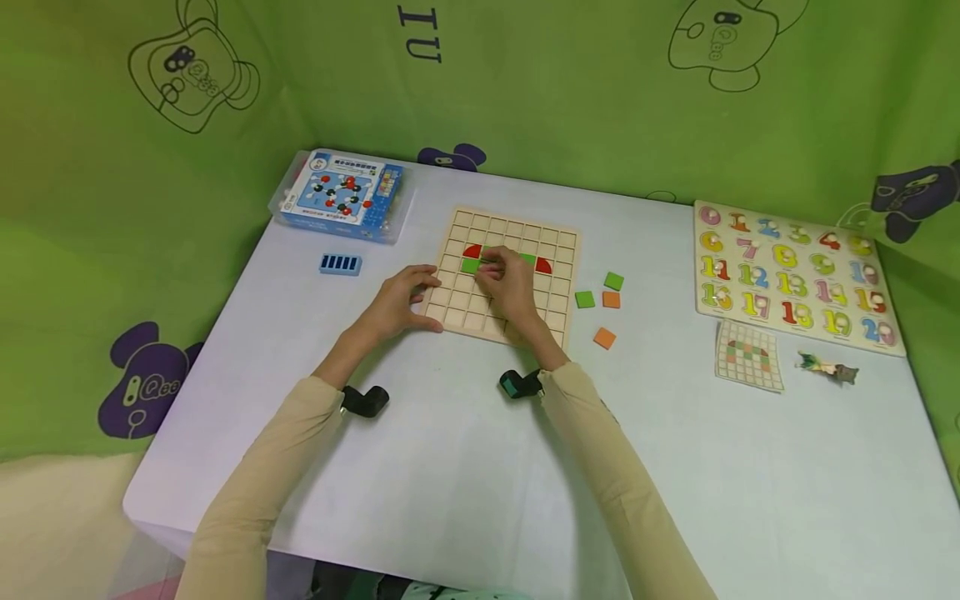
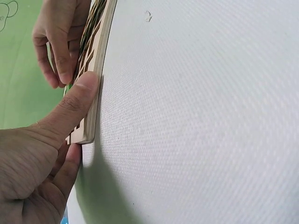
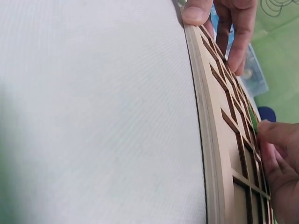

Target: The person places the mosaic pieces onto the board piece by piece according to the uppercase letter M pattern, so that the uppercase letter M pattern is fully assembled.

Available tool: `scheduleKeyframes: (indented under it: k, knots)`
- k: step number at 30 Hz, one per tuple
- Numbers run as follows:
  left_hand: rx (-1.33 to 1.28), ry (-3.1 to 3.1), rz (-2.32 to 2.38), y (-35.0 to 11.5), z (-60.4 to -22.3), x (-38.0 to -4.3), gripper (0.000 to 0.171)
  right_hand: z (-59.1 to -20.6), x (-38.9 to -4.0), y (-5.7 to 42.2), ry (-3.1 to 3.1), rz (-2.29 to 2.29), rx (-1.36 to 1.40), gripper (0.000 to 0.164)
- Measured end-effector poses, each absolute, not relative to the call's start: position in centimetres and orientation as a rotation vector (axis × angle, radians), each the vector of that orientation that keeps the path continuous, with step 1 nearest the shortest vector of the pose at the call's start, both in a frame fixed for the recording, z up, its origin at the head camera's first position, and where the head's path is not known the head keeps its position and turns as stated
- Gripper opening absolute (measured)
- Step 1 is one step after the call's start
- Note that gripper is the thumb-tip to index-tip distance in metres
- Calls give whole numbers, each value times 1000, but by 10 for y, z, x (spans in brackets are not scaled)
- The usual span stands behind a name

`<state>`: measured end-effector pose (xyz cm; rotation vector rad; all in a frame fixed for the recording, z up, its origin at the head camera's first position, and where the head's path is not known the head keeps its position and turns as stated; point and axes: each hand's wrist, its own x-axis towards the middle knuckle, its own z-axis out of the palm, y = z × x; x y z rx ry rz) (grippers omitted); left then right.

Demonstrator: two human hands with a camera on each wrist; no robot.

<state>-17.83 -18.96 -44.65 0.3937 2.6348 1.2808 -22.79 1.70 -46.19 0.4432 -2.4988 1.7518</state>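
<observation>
Beige sleeves (image 1: pixel 258 475) cross the bench (image 1: pixel 450 475) toward the grid board (image 1: pixel 468 304), whose near-left corner the left hand (image 1: pixel 393 302) grips between thumb and fingers, while the right hand (image 1: pixel 510 285) bends over the board's green tiles (image 1: pixel 470 265), whether pinching one cannot be told, with loose squares (image 1: pixel 585 299) right of it.

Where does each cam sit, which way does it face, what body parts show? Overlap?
Head: on the person's head, facing forward and down at the table and wooden grid board; left hand, right hand and both sleeves show.
Left wrist: on that wrist, looking low at the board's edge; left hand at lower left, right hand at top.
Right wrist: on that wrist, looking low along the board's edge; right hand at right, left hand at top.
Shared: both wrist views show the board and both hands.
</observation>
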Motion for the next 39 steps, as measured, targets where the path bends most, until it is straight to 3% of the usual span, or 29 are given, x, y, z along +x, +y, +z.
scheduleKeyframes:
  k: [22, 32, 39]
  knots:
    - [393, 2637, 1279, -186, -445, -182, 72, -454, -223, 34, -2406, 2048, 358, 31]
    - [381, 2627, 1278, -188, -445, -179, 73, -428, -196, 112, -2652, 1853, 393, 33]
    - [371, 2611, 1289, -189, -446, -178, 73, -422, -161, 178, -2833, 1531, 146, 39]
